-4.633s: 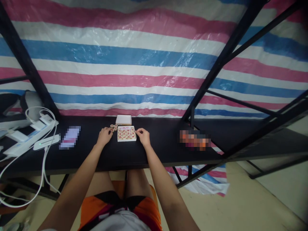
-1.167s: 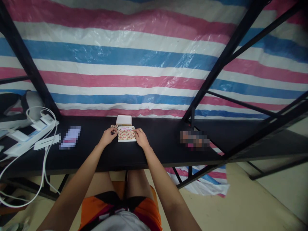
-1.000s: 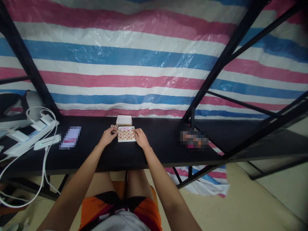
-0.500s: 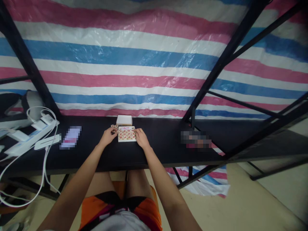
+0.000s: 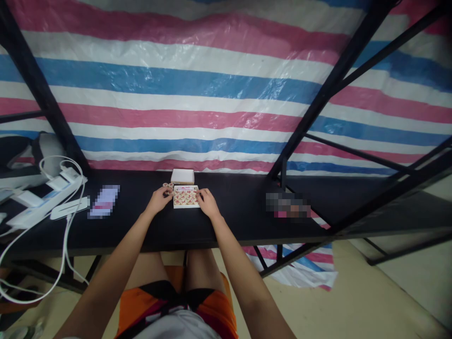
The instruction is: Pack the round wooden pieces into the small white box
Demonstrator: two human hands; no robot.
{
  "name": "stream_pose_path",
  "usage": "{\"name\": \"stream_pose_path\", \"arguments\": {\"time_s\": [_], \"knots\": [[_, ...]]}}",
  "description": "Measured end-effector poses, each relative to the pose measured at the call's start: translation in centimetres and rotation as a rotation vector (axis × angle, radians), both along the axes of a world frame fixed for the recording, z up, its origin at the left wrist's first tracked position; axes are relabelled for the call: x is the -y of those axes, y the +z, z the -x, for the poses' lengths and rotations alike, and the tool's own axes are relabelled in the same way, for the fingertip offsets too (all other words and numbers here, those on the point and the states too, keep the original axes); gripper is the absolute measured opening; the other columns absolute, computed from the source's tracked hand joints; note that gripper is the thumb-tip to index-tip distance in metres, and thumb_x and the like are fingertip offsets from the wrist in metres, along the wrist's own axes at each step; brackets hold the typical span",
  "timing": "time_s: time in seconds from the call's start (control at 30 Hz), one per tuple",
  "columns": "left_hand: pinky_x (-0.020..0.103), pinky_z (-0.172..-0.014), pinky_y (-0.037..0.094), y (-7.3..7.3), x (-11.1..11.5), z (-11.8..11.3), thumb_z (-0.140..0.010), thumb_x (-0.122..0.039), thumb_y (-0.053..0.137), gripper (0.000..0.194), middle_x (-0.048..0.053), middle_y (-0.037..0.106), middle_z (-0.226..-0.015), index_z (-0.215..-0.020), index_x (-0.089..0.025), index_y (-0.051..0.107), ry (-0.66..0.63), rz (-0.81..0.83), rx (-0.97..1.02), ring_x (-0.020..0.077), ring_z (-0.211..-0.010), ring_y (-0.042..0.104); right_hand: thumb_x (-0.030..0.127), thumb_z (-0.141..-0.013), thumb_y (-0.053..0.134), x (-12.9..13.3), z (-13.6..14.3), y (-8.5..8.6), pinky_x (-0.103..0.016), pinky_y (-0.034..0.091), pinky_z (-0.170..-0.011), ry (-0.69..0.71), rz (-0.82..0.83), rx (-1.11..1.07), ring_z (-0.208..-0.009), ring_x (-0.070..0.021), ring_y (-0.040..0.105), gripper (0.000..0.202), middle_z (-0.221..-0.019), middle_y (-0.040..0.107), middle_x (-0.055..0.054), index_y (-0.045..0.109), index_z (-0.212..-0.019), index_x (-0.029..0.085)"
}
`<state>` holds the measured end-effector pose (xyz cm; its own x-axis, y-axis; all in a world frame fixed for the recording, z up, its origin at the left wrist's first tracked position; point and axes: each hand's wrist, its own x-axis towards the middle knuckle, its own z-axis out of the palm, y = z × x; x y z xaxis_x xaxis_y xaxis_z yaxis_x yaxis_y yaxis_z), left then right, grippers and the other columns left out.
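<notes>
A small white tray [image 5: 185, 205] of round wooden chess pieces with red marks lies on the black table [image 5: 141, 226]. My left hand [image 5: 158, 199] rests at the tray's left edge, fingers curled by a few loose pieces [image 5: 165, 185] lying beside it; whether it grips one is too small to tell. My right hand [image 5: 209, 203] touches the tray's right edge, fingertips on its rim. A white lid or box [image 5: 182, 176] sits just behind the tray.
A white power strip with plugs and cables [image 5: 45, 197] lies at the far left, a blurred flat item [image 5: 103, 201] beside it. Another blurred object [image 5: 287, 205] lies to the right. Black frame bars [image 5: 318, 99] rise around the table; a striped tarp hangs behind.
Over the last seconds both hands moved in closer to the tray. In the last second they have hardly moved; the right fingertips shifted slightly along the tray's edge.
</notes>
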<state>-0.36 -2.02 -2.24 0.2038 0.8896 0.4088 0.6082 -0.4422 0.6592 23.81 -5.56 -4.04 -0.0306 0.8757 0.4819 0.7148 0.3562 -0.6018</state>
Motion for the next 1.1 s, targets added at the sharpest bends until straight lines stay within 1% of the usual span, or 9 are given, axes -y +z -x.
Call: {"name": "stream_pose_path", "arguments": {"time_s": [0.1, 0.17, 0.33, 0.43, 0.57, 0.8, 1.0, 1.1], "knots": [[0.026, -0.072, 0.048, 0.0, 0.1, -0.1, -0.076, -0.037, 0.057, 0.024, 0.004, 0.068, -0.087, -0.087, -0.017, 0.065, 0.003, 0.012, 0.006, 0.0143, -0.072, 0.059, 0.029, -0.089, 0.042, -0.1, -0.1, -0.1, -0.030, 0.042, -0.090, 0.007, -0.004, -0.014, -0.098, -0.0177, 0.055, 0.024, -0.105, 0.056, -0.006, 0.063, -0.100, 0.022], [0.025, -0.072, 0.048, 0.2, 0.3, -0.3, -0.077, -0.037, 0.056, 0.024, 0.004, 0.068, -0.089, -0.088, -0.018, 0.065, -0.001, 0.020, 0.012, 0.0142, -0.073, 0.060, 0.029, -0.089, 0.042, -0.2, -0.1, -0.2, -0.030, 0.042, -0.091, 0.012, -0.008, -0.035, -0.097, -0.0173, 0.055, 0.024, -0.104, 0.057, -0.006, 0.063, -0.100, 0.022], [0.026, -0.074, 0.046, 1.9, 0.2, -1.7, -0.077, -0.031, 0.054, 0.021, 0.004, 0.067, -0.086, -0.088, -0.018, 0.065, -0.078, -0.027, -0.045, 0.0149, -0.075, 0.059, 0.029, -0.088, 0.044, -0.3, -0.2, 0.0, -0.030, 0.043, -0.089, 0.008, 0.008, -0.091, -0.090, -0.0165, 0.057, 0.024, -0.101, 0.058, -0.006, 0.064, -0.098, 0.021], [0.027, -0.073, 0.045, 2.4, -0.7, -2.7, -0.075, -0.027, 0.052, 0.022, 0.004, 0.067, -0.082, -0.089, -0.017, 0.066, -0.060, -0.028, -0.071, 0.0154, -0.072, 0.058, 0.029, -0.088, 0.044, -0.2, -0.3, 0.2, -0.030, 0.043, -0.088, 0.004, 0.007, -0.107, -0.089, -0.0165, 0.057, 0.024, -0.100, 0.058, -0.006, 0.064, -0.098, 0.020], [0.028, -0.076, 0.045, 2.0, -1.7, -3.4, -0.074, -0.023, 0.051, 0.023, 0.005, 0.068, -0.082, -0.089, -0.015, 0.068, -0.088, -0.033, -0.138, 0.0162, -0.073, 0.058, 0.030, -0.088, 0.044, -0.1, -0.3, 0.2, -0.029, 0.043, -0.086, 0.007, 0.001, -0.113, -0.089, -0.0162, 0.057, 0.024, -0.098, 0.059, -0.005, 0.064, -0.096, 0.021], [0.031, -0.086, 0.044, 1.3, -2.2, -3.2, -0.079, -0.020, 0.046, 0.029, 0.009, 0.068, -0.100, -0.096, -0.015, 0.069, -0.137, -0.075, -0.219, 0.0193, -0.089, 0.061, 0.030, -0.088, 0.044, -0.2, -0.3, 0.1, -0.029, 0.042, -0.086, 0.000, 0.016, -0.101, -0.090, -0.0166, 0.057, 0.023, -0.096, 0.059, -0.005, 0.064, -0.094, 0.021], [0.033, -0.092, 0.043, 0.8, -2.0, -2.5, -0.085, -0.028, 0.044, 0.031, 0.008, 0.068, -0.104, -0.097, -0.018, 0.070, -0.128, -0.103, -0.221, 0.0208, -0.100, 0.060, 0.028, -0.089, 0.043, 0.0, -0.3, 0.4, -0.028, 0.042, -0.085, 0.002, 0.027, -0.097, -0.088, -0.0162, 0.057, 0.023, -0.094, 0.060, -0.005, 0.065, -0.093, 0.021], [0.034, -0.097, 0.041, 0.9, -1.6, -2.2, -0.085, -0.031, 0.044, 0.030, 0.007, 0.068, -0.107, -0.094, -0.019, 0.070, -0.136, -0.086, -0.209, 0.0210, -0.106, 0.058, 0.028, -0.089, 0.043, 0.0, -0.3, 0.4, -0.028, 0.042, -0.085, 0.002, 0.018, -0.105, -0.088, -0.0165, 0.057, 0.023, -0.093, 0.060, -0.005, 0.065, -0.093, 0.021]]}}
